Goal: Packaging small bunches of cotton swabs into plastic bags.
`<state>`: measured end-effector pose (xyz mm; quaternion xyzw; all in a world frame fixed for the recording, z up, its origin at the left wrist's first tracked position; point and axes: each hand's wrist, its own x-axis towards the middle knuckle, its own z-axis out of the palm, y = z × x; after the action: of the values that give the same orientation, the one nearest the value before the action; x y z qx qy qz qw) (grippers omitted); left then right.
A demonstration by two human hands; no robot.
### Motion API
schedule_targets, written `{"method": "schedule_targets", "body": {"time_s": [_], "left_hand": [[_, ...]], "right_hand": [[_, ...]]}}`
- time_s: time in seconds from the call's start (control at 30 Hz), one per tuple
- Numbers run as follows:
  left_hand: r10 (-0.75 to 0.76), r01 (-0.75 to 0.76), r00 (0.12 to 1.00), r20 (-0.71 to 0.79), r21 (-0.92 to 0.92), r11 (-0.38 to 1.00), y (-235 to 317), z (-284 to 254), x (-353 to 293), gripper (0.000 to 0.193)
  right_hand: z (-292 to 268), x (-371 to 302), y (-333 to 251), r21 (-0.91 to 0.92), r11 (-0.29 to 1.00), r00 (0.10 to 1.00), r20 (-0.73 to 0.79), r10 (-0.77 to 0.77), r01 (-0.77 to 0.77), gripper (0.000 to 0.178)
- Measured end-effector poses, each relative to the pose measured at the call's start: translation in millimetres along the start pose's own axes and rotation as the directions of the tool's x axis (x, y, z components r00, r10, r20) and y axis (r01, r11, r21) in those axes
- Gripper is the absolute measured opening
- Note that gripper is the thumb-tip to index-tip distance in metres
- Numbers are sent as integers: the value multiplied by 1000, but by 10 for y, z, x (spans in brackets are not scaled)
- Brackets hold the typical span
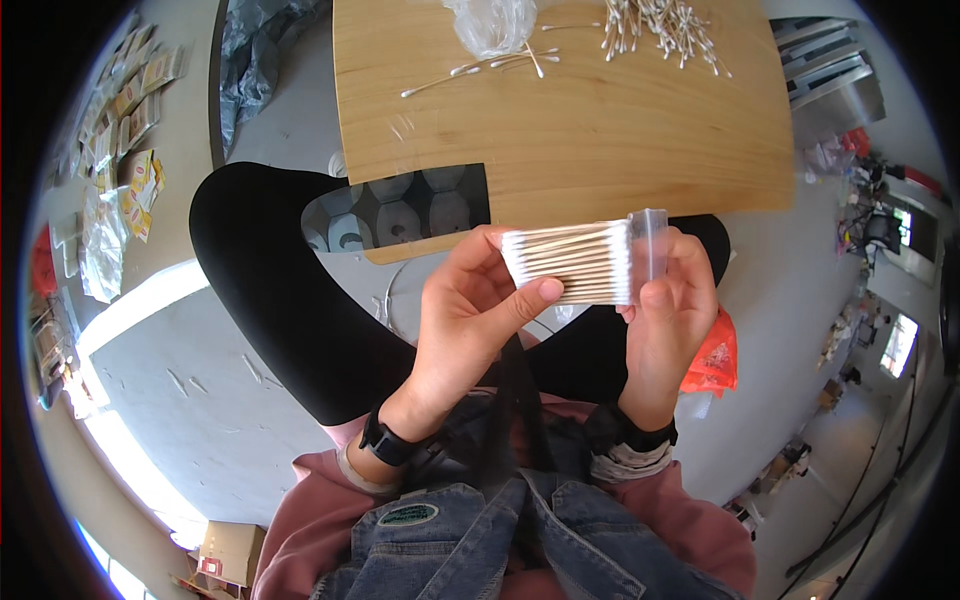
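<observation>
Gripping white-tipped wooden swabs (left hand) and clear plastic bag (right hand) mid-frame; filling looks done, closure unclear, loose swab pile upper right unbagged.

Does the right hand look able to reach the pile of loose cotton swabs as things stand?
Probably yes, by stretching forward: I see no obstacle on the tabletop between the right hand and the loose swabs. But it holds the clear bag, which would likely need releasing first.
</observation>
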<state>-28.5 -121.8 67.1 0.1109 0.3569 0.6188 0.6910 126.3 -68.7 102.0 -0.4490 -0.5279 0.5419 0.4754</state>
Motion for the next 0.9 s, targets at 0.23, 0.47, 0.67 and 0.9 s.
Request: {"method": "schedule_targets", "body": {"time_s": [0.23,0.47,0.67,0.9], "left_hand": [[302,-280,953,-29,300,912,-54,-12,11,31],[447,-386,892,62,619,684,34,-41,53,31],[518,-466,845,134,659,590,43,-19,51,31],[394,-387,908,140,642,662,77,12,16,29]], "right_hand": [[7,-19,112,202,974,994,-3,106,-103,16],[-22,37,176,256,961,994,45,98,-107,14],[-73,36,186,251,957,989,5,147,-144,16],[-167,100,369,-67,986,981,-113,-158,151,24]]}}
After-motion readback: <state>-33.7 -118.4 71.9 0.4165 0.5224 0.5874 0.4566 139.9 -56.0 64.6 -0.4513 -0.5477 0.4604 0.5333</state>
